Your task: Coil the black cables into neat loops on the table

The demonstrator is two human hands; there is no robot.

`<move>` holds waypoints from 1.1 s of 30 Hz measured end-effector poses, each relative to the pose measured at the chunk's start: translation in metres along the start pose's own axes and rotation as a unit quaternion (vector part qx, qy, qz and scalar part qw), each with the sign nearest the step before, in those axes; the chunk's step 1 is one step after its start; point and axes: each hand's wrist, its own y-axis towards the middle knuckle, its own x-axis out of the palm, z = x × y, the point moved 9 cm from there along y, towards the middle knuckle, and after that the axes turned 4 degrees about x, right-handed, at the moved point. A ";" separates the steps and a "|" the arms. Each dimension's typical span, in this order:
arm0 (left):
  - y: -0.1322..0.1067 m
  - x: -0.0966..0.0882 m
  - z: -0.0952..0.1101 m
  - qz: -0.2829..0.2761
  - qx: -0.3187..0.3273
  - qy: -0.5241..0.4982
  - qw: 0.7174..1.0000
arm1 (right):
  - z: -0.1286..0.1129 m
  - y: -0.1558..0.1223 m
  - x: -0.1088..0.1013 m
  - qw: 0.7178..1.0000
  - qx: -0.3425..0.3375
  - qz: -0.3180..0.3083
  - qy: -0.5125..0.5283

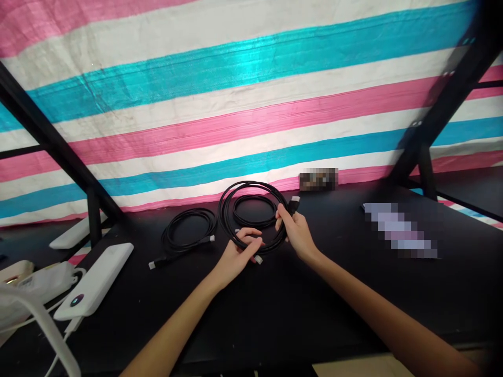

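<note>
A black HDMI cable (225, 220) is wound into a round coil, held up over the table by both hands. My left hand (242, 251) closes on the lower edge of the loops, thumb on top. My right hand (296, 230) pinches the coil's right side, where one plug (294, 203) sticks out above the fingers. A pale plug end (258, 259) shows just below my left hand. Behind the held loops lies another coiled black cable (254, 197). Left of my hands a further coiled cable (188, 245) rests on the table, its two plugs pointing outward.
The black table (220, 324) has a white power bank (102, 277) with a plugged-in lead on its left. White items and a curved white tube (47, 319) fill the near left corner. Blurred objects sit at the back and right. Black frame legs (436, 110) and a striped sheet (251, 115) stand behind.
</note>
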 end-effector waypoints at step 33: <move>0.006 -0.047 -0.020 0.162 -0.055 -0.025 0.985 | 0.021 0.001 0.027 0.984 0.112 -0.136 0.009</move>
